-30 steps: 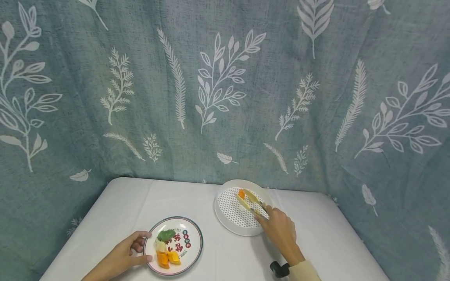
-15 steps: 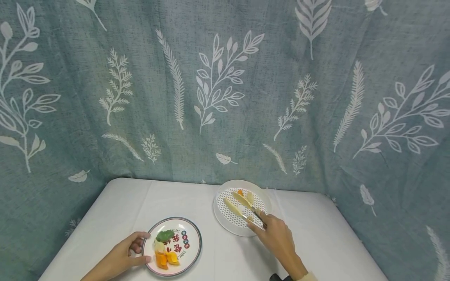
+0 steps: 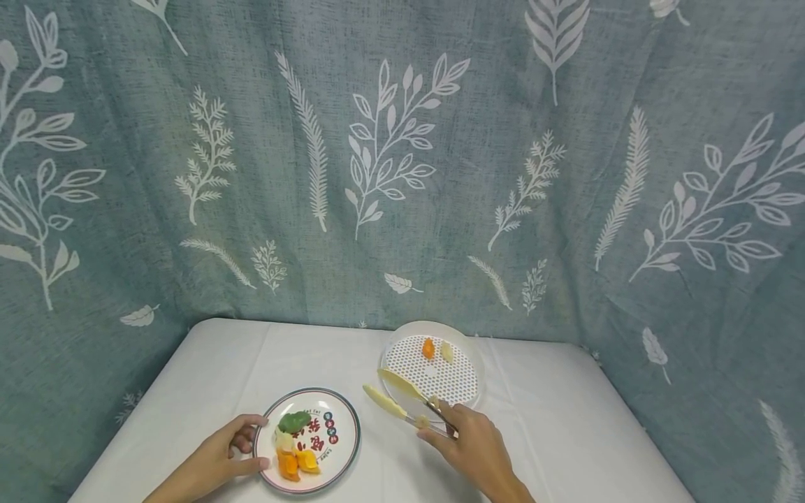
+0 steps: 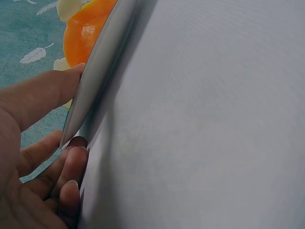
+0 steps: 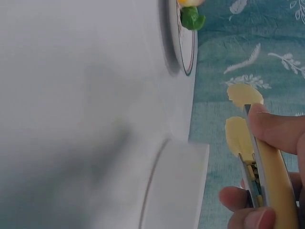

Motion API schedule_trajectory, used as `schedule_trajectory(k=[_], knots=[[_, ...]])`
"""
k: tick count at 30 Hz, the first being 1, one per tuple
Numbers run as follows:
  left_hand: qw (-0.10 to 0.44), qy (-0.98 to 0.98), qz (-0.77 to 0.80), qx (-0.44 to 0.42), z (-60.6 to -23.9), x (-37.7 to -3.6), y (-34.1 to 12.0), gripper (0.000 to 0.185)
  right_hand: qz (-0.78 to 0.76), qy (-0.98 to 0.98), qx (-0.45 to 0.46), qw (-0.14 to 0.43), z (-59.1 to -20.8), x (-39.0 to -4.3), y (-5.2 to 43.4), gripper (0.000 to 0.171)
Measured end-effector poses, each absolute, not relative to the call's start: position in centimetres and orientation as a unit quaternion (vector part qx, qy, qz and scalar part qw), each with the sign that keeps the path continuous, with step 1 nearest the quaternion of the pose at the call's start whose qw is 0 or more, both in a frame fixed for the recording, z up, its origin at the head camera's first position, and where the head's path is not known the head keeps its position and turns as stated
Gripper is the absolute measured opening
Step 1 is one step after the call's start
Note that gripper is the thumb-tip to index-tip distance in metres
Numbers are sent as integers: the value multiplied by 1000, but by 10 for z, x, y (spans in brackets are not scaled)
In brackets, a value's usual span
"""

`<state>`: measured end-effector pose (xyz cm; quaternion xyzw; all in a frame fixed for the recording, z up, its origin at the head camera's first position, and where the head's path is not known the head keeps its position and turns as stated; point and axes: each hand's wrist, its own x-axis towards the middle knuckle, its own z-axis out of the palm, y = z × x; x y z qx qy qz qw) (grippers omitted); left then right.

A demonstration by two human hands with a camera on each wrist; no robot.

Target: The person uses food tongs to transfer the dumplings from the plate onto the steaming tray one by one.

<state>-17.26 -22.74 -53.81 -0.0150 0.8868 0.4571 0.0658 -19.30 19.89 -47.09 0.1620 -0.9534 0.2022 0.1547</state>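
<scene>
At lower centre I see the perforated tray (image 3: pixel 453 381); lower left, the plate (image 3: pixel 345 426), pinched by the left hand (image 3: pixel 229 448), red characters (image 3: pixel 319 443) unreadable; tongs (image 3: pixel 402 384), spread, gripped by the right hand (image 3: pixel 476 445), partly hiding the tray; plated, a green piece (image 3: pixel 293 421), cream piece (image 3: pixel 284 441), orange piece (image 3: pixel 288 466), yellow piece (image 3: pixel 308 461); trayed, an orange bit (image 3: pixel 428 348), pale bit (image 3: pixel 447 351)

Glossy plate (image 3: pixel 342 443), metal and plastic tongs (image 3: pixel 402 385), smooth matt tray (image 3: pixel 453 376), cloth curtain (image 3: pixel 264 154)
</scene>
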Motion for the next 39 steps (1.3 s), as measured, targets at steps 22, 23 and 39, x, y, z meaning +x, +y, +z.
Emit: schedule_trajectory(k=[22, 23, 39], knots=[[67, 893, 443, -37, -538, -174, -224, 78, 217, -941, 250, 71, -491, -157, 179, 67], [67, 893, 443, -37, -538, -174, -224, 78, 211, -941, 256, 71, -492, -155, 178, 67], [73, 881, 464, -55, -535, -174, -224, 83, 182, -914, 346, 109, -507, -147, 172, 57]])
